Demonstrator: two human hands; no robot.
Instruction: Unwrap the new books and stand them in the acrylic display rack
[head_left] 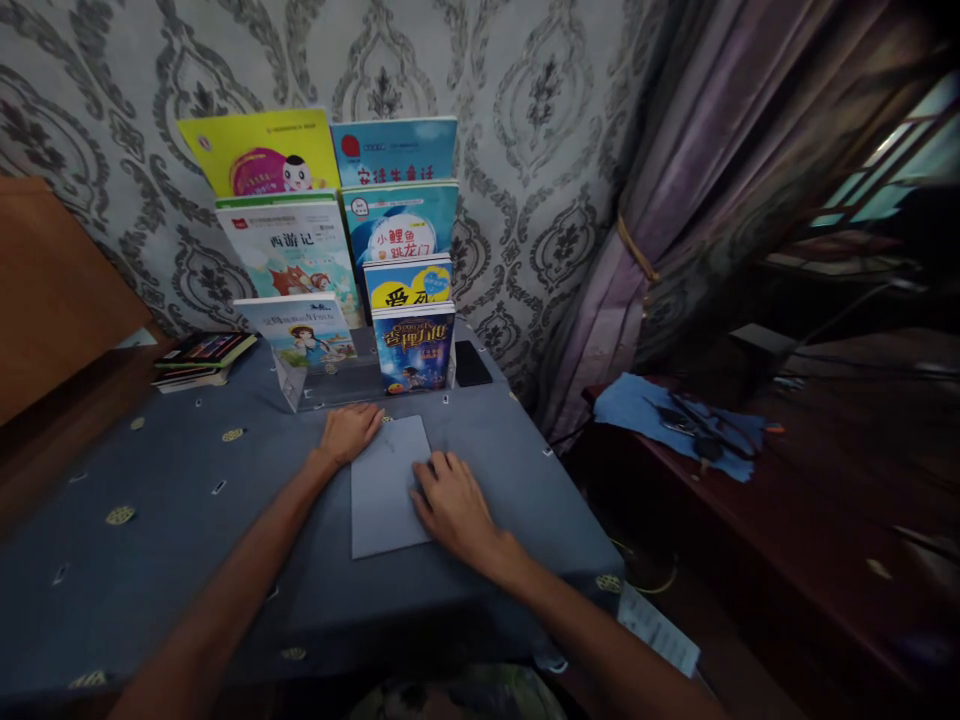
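Note:
A flat grey sheet or thin book [382, 490] lies on the blue-grey tablecloth [187, 500] in front of me. My left hand [349, 432] rests at its upper left corner, fingers stretched flat on the cloth. My right hand [450, 505] lies palm down on the sheet's right edge, fingers spread. Neither hand holds anything. Behind the sheet a tiered clear rack [330, 385] shows several children's books, the nearest a dark blue one [414, 348] and a pale one [304, 335].
A small stack of books [202, 360] lies at the table's far left. A black phone [472, 363] lies by the rack. Patterned wallpaper and a purple curtain [675, 200] stand behind. At right a dark wooden surface carries a blue cloth [637, 405] with tools.

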